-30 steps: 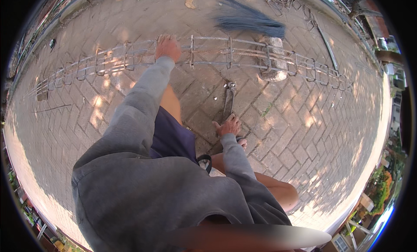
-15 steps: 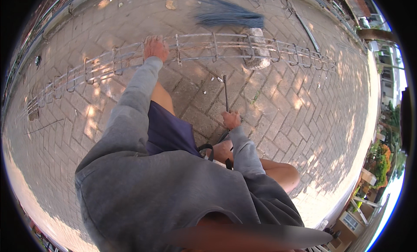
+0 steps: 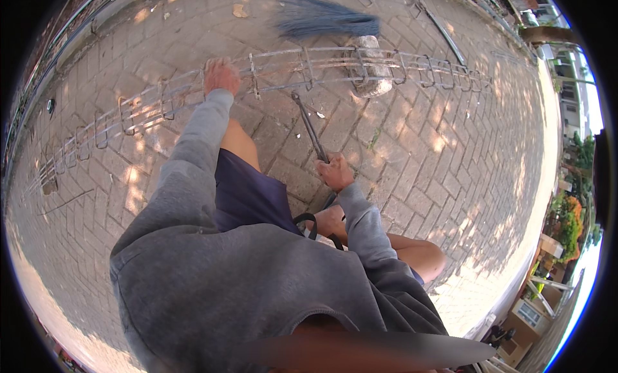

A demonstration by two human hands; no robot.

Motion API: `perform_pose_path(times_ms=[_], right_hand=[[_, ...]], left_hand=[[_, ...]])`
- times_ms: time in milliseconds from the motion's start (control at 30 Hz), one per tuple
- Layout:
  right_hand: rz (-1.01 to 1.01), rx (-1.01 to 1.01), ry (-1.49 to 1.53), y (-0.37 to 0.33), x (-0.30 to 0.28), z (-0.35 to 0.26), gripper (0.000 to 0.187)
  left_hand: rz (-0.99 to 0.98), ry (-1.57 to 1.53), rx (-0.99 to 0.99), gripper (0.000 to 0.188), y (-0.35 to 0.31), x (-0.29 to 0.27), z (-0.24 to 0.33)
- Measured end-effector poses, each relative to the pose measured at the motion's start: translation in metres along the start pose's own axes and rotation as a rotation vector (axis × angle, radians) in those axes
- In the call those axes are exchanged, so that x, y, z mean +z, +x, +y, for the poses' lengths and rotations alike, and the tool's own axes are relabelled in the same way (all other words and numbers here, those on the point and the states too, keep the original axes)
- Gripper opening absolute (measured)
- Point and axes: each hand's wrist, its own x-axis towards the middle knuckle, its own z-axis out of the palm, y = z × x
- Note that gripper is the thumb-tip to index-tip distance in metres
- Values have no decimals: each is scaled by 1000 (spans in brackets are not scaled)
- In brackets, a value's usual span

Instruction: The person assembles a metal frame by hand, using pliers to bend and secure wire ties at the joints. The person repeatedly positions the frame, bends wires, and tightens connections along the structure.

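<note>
A long, narrow rebar cage (image 3: 253,74), made of thin steel bars with square stirrups, stretches across the paving in front of me. My left hand (image 3: 221,75) is closed over its bars, left of the middle. In my right hand (image 3: 337,173) is a pair of long dark pincers (image 3: 309,128), gripped by the handles near my bent leg. Their rounded head points up and left, just short of the cage's near bar and apart from it as far as I can see. My palm hides the handle ends.
A pale stone block (image 3: 372,87) props the cage right of the middle. Behind it lies a bundle of blue-grey tie wire (image 3: 328,18). Several bent stirrups and a long metal bar (image 3: 444,33) lie at the far right. Another small block (image 3: 49,186) sits under the cage's left end.
The pincers have swung left and up, bringing their head closer to the cage. My right hand has shifted slightly left. My left hand stays on the bars while the whole view has shifted a little.
</note>
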Motion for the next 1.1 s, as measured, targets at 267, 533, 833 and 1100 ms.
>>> perform_pose_path(times_ms=[267,533,833,1100], right_hand=[[69,166,-43,14,6,12,38],[136,124,-252,23,18,16,39],[180,3,-267,9,20,-8,33],[24,-246,-77,34,22,-67,29]], left_hand=[[-2,17,-7,42,5,3,-3],[-11,64,-4,47,4,1,-2],[-65,72,9,52,2,5,-3],[13,62,21,56,1,5,-4]])
